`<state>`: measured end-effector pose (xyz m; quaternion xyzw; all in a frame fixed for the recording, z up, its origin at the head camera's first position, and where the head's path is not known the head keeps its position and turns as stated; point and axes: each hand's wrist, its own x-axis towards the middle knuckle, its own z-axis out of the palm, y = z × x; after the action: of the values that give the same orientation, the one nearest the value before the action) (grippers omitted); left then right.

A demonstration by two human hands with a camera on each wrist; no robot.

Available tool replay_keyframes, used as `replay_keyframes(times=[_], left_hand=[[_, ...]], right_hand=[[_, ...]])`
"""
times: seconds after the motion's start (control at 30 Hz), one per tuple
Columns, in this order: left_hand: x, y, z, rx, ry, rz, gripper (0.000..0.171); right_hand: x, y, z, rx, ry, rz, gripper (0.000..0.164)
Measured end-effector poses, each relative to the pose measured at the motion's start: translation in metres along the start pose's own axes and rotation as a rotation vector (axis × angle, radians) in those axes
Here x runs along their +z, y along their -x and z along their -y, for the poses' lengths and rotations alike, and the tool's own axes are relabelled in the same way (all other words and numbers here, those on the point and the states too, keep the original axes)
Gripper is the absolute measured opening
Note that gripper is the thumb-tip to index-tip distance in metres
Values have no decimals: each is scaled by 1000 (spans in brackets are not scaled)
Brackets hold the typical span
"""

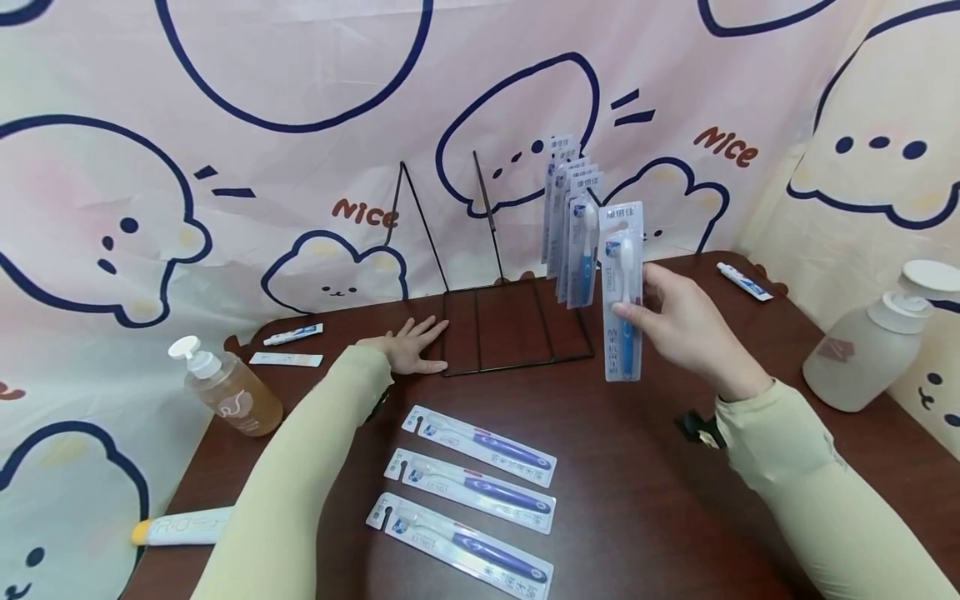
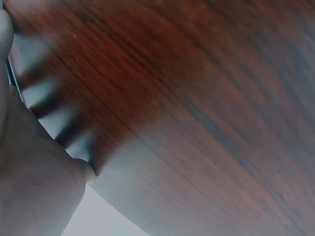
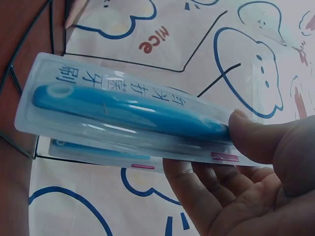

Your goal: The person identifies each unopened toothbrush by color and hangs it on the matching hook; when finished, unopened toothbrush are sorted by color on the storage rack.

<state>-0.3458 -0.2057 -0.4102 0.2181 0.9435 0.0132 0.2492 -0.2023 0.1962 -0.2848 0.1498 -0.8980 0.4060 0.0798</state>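
My right hand (image 1: 693, 327) pinches a blue toothbrush in clear blister packaging (image 1: 621, 279) between thumb and fingers, holding it upright in front of the wire rack's right side. In the right wrist view the blue handle (image 3: 123, 113) shows close up, with the thumb on top of the pack. Behind it, several packaged toothbrushes (image 1: 583, 258) hang in a row on the black wire rack (image 1: 477, 329). With fingers spread, my left hand (image 1: 408, 346) rests on the table by the rack's left edge. Three packaged purple toothbrushes (image 1: 471, 492) lie side by side nearer me.
An amber pump bottle (image 1: 243, 396) and two small tubes or sachets (image 1: 287, 359) are at left, with a white yellow-capped tube (image 1: 183, 527) nearer. On the right stand a white pump bottle (image 1: 858, 358) and a small toothpaste tube (image 1: 744, 282). A cartoon-printed cloth (image 1: 300, 183) hangs behind the table.
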Motion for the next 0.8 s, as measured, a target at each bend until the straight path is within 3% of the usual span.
replay_keyframes(times=[0.8], left_hand=[[0,3,-1,-4,33,-9,88]], right_hand=[[22,-63,-25,56,-80,21,54]])
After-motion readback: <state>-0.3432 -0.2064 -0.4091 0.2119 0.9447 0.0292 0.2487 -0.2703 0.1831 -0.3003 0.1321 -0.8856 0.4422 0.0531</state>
